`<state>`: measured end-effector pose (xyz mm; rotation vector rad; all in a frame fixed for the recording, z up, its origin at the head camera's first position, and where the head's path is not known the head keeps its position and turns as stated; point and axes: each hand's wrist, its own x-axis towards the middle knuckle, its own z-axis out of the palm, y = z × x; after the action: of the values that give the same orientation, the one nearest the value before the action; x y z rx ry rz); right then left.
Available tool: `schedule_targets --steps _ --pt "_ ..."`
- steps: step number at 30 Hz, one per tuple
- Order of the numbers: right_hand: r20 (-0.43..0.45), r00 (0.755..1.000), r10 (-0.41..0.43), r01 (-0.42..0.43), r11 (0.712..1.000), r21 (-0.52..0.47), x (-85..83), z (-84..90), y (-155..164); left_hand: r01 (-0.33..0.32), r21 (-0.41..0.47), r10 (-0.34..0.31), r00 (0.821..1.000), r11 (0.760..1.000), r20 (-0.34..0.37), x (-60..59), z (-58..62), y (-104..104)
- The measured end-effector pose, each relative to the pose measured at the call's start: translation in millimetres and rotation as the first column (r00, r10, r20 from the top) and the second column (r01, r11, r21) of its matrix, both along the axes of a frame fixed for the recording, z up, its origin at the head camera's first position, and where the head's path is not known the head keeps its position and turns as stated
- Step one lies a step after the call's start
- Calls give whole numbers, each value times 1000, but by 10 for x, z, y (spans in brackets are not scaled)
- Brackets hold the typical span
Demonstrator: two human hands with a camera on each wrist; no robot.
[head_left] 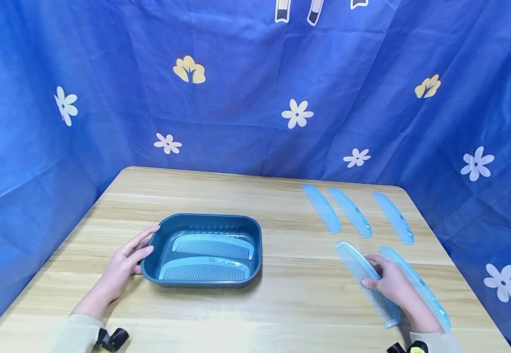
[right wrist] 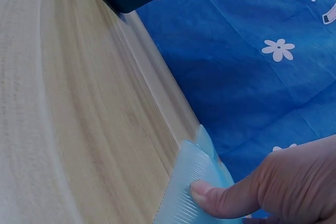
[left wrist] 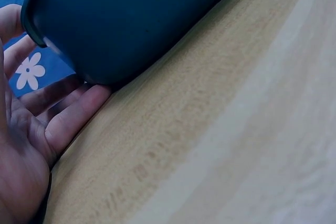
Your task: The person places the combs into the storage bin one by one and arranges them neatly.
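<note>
While the right hand pinches one comb at the table's right side, thumb across its teeth, the left hand rests spread fingers against the tray's left end. Good handling likely requires a firm hold, clear of the neighbouring comb.

Light-blue combs, dark teal tray, pale wood-grained table, white-flowered blue curtain

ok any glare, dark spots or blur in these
Head view: bright, with a pale washed-out patch on the table; left wrist view: dimmer, the tray in deep shade; right wrist view: table grain soft, comb teeth fairly distinct.
</note>
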<state>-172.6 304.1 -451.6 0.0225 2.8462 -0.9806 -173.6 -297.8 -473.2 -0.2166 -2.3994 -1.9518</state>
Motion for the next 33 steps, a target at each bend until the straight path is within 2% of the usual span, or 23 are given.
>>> schedule_targets --steps 9,20,33 --pt "-49 999 12 -17 995 -101 -7 13 9 -12 -14 13 1000 1000 9 0 9 4" --pt "-47 999 -9 -2 972 -233 -28 56 -18 -16 -29 17 1000 999 11 21 2 4" --pt "-129 991 -19 -11 974 -227 -30 120 -143 -13 -19 14 1000 1000 25 21 28 11"
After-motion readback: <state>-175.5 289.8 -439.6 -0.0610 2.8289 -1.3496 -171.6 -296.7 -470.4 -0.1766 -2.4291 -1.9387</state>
